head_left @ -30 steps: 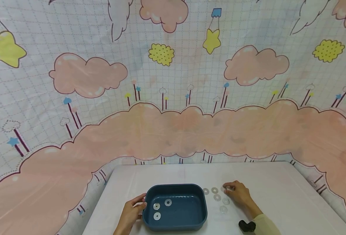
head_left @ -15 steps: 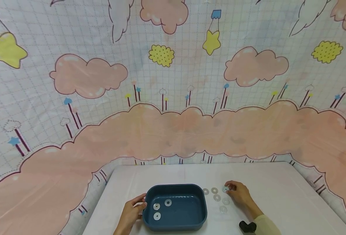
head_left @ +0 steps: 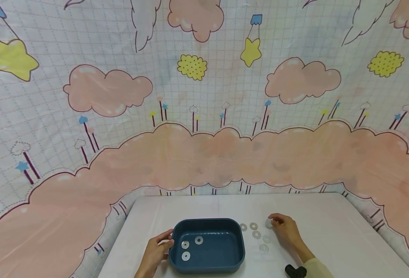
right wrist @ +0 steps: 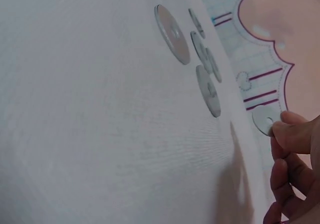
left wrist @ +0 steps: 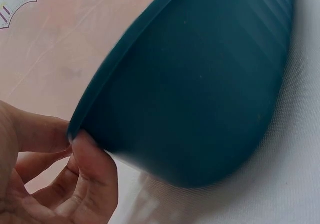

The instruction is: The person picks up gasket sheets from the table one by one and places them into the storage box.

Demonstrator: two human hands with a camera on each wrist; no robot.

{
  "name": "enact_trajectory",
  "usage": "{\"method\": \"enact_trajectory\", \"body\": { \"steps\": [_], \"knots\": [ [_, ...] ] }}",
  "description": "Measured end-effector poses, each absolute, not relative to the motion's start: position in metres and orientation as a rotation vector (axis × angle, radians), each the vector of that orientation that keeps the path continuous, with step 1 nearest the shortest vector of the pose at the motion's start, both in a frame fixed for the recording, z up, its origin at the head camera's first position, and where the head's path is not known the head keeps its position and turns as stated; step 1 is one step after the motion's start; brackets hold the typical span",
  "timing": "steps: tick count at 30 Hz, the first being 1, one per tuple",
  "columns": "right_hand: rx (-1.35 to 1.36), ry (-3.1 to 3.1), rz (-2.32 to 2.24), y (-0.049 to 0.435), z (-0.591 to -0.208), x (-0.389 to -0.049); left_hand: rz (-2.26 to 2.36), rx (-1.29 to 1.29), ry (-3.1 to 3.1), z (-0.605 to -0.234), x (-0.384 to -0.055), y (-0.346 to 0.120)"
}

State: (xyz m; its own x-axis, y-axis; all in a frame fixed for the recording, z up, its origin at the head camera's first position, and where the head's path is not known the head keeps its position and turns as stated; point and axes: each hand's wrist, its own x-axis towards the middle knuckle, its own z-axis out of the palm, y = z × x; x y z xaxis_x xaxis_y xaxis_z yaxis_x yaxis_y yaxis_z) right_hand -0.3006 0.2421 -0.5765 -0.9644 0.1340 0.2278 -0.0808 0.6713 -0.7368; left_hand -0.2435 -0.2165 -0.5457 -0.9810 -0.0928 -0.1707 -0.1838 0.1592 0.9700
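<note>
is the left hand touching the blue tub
Touching. The left wrist view shows the left hand with its thumb pressed against the rim of the blue tub; the head view agrees.

A staged recording corner — cartoon cloud backdrop [head_left: 204, 116] hung behind a white table [head_left: 329, 231]

Both hands were bare, with no gloves, rings or watch in view. The right hand [head_left: 285, 229] led back to a pale yellowish sleeve [head_left: 317, 268] covering the forearm at the wrist, and a small black device [head_left: 295, 271] sat beside that cuff. The left hand [head_left: 154, 252] and its wrist showed no sleeve
</note>
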Motion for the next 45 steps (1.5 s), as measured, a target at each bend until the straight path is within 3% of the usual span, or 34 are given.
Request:
{"method": "enact_trajectory", "body": {
  "steps": [45],
  "knots": [
    [0.170, -2.486, 1.588, 0.189, -0.502, -0.276, 1.967, -0.275, 2.352, -0.546, -0.242, -0.215]
  ]
}}
